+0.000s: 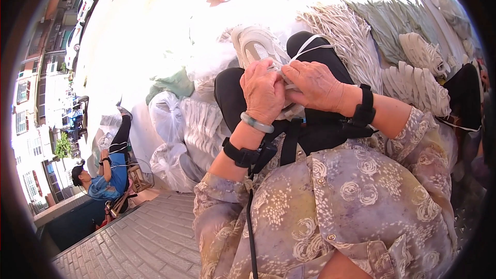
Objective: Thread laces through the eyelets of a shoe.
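A pale beige and white sneaker (252,44) rests between my knees, its mesh toe pointing away from me. My left hand (262,92) has its fingers curled over the shoe's lacing area and grips the sneaker there. From the right, my right hand (315,85) pinches a flat white shoelace (309,46) between thumb and forefinger, close to the left fingertips. The lace's free length loops up over my right knee. My hands hide much of the shoe's opening and heel.
White laces (343,33) lie in a heap beyond my right knee, with bundled strips (416,88) farther right. Clear plastic bags (168,116) and a green bag (173,83) sit to the left. Another person (106,183) sits at far left. Red scraps (218,0) lie ahead.
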Motion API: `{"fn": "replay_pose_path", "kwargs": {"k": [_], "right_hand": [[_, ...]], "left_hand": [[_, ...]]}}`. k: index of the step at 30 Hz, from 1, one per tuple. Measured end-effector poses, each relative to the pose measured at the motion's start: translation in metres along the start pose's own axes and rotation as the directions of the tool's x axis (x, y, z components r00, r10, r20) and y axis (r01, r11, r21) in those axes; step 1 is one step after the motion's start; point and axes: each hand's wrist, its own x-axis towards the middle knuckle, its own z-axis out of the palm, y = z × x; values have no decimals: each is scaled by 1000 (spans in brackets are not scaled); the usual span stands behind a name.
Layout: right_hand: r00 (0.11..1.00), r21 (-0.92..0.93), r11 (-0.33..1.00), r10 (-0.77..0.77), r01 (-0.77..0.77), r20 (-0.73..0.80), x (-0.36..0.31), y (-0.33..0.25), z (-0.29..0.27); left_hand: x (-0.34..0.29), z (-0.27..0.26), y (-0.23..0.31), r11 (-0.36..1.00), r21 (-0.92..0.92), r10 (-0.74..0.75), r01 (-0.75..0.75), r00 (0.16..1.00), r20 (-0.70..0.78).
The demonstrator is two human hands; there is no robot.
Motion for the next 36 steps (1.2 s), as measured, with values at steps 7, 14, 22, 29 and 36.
{"fn": "replay_pose_path", "kwargs": {"k": [7, 14, 22, 29, 36], "right_hand": [[983, 123, 976, 181, -179, -12, -2, 6, 11], [984, 395, 905, 178, -160, -10, 1, 26, 13], [938, 368, 870, 346, -327, 17, -4, 12, 8], [971, 334, 918, 237, -214, -31, -4, 22, 10], [975, 357, 909, 222, -215, 20, -1, 22, 11]], "left_hand": [[-2, 4, 2, 1000, 12, -16, 16, 1000, -12], [2, 8, 6, 996, 85, 10, -6, 998, -56], [-1, 5, 6, 997, 80, -5, 9, 998, -55], [1, 12, 8, 994, 105, 20, -13, 997, -71], [7, 13, 12, 992, 126, 24, -16, 998, -65]]}}
